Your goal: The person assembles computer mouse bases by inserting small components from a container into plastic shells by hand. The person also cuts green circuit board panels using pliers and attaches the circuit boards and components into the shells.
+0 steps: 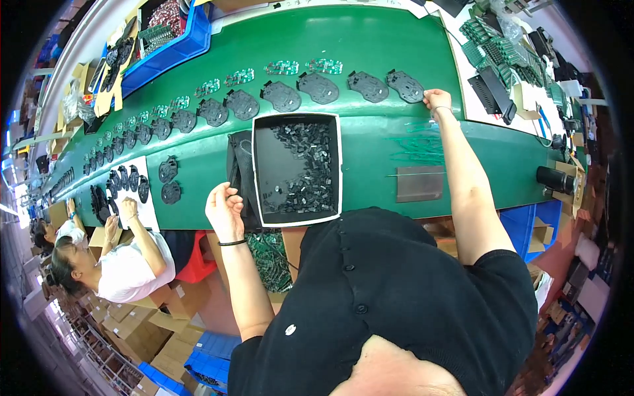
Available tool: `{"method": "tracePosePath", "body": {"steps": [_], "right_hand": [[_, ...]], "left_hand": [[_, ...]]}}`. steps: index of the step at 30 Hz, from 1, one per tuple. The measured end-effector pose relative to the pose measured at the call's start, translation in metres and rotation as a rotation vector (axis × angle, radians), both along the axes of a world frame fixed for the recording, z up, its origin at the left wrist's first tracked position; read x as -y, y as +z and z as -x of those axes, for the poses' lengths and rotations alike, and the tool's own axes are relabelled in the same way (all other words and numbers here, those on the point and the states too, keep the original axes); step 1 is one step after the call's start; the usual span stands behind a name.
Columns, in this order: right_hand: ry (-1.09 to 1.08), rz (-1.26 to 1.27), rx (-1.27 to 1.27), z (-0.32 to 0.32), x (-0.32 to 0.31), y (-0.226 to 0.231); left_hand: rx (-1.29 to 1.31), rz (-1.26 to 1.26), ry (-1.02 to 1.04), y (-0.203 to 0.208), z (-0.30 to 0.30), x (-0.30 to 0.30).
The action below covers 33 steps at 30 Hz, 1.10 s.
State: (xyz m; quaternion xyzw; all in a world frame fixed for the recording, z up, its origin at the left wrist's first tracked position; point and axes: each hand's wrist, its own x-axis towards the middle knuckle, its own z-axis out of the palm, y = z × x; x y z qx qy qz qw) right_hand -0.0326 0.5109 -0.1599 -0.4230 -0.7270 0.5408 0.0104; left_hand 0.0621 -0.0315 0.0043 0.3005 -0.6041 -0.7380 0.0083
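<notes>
My right hand (pixel 437 100) reaches to the far right of the bench, its fingers pinched at the edge of the last black plastic mouse base (pixel 405 86) in a long row. Another mouse base (pixel 367 87) lies just left of it. My left hand (pixel 224 206) hovers at the bench's front edge, left of a white-rimmed tray (pixel 341 165). Its fingers are curled in, and whatever they hold is hidden. Many small black parts (pixel 310 155) are heaped in the tray, mostly along its right side. A dark cloth-like bag (pixel 243 173) sticks out beside the tray.
Green circuit boards (pixel 282 67) lie behind the row. Green strands (pixel 416 145) and a clear-looking flat sheet (pixel 419 183) are on the right. A blue bin (pixel 168 63) stands at the back left. Leftward, a co-worker (pixel 125 270) handles black parts on a white sheet (pixel 146 211).
</notes>
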Motion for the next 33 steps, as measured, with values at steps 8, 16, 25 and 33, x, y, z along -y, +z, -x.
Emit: {"method": "tracePosePath", "body": {"steps": [8, 16, 25, 33], "right_hand": [[0.258, -0.390, 0.113, 0.009, -0.001, 0.021], [1.264, -0.297, -0.358, -0.052, 0.246, 0.133], [1.874, -0.759, -0.192, -0.108, 0.331, 0.091], [1.580, -0.508, -0.159, -0.099, 0.318, 0.101]], "left_hand": [[0.000, -0.026, 0.257, -0.049, 0.007, 0.074], [0.291, -0.060, 0.574, -0.137, 0.044, 0.192], [0.469, -0.081, 0.758, -0.152, 0.084, 0.232], [0.531, 0.204, 0.688, -0.128, 0.039, 0.215]]}}
